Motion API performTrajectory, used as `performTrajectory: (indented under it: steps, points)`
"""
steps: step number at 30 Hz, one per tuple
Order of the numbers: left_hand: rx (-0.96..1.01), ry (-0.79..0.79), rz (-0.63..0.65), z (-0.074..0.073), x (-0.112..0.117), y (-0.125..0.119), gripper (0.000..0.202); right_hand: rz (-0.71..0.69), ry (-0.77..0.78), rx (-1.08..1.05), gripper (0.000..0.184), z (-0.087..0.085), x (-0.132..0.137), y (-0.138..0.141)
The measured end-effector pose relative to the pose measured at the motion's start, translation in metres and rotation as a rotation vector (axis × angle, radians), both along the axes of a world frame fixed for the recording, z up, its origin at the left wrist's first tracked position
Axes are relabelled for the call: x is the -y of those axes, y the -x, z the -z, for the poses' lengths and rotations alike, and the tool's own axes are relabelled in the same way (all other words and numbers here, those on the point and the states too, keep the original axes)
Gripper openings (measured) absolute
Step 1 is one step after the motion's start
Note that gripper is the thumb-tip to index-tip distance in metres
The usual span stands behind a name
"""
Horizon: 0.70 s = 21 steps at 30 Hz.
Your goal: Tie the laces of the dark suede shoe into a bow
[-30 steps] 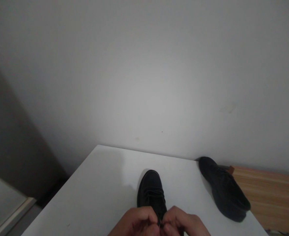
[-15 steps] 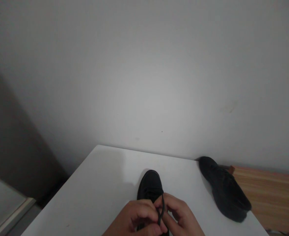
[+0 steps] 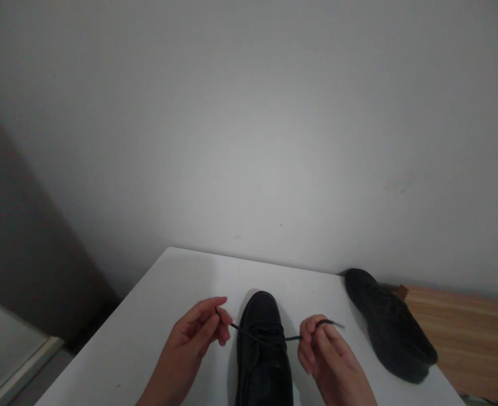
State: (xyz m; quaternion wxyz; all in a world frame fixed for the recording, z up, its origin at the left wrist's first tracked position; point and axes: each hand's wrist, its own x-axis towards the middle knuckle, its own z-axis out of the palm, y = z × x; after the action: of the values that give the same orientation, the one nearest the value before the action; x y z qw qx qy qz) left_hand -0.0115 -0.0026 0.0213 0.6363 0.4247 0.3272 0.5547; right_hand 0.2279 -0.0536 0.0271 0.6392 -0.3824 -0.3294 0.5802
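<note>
A black shoe (image 3: pixel 263 344) stood on the white table (image 3: pixel 168 316), toe pointing away. The left hand (image 3: pixel 193 338) pinched one end of its lace (image 3: pixel 269 338), and the right hand (image 3: pixel 322 352) pinched the other, pulled out to either side. A second black shoe (image 3: pixel 390 327) lay near the table's right edge, apparently on its side.

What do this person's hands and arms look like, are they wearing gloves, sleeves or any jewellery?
Both are bare. The left hand and the right hand wear no gloves, and no rings show on the fingers. The parts of the wrists and forearms in view carry no sleeve, watch or bracelet. The light is dim, so finer marks cannot be made out.
</note>
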Motion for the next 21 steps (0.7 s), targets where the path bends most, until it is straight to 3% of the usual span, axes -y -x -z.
performTrajectory:
  steps: [5,10,13,16,19,21]
  points:
    - [0.076,0.097,-0.087,0.007,0.0,0.001,0.065,0.136,0.02,-0.121,0.024,0.015,0.0,-0.022]
    - [-0.059,0.062,-0.074,0.012,-0.002,0.003,0.03,0.192,0.019,-0.05,0.024,0.038,0.002,-0.036]
    - [-0.304,-0.07,-0.038,0.014,-0.001,0.005,0.022,0.221,-0.037,0.182,0.026,0.044,0.005,-0.037]
    - [-0.589,-0.323,0.031,0.016,0.003,0.003,0.012,0.164,-0.105,0.471,0.021,0.038,0.008,-0.035]
    - [-0.785,-0.61,0.063,0.02,0.008,-0.001,0.017,0.097,-0.162,0.658,0.023,0.031,0.011,-0.033]
    - [-0.846,-0.715,0.062,0.021,0.011,-0.003,0.019,0.063,-0.174,0.731,0.023,0.031,0.012,-0.031]
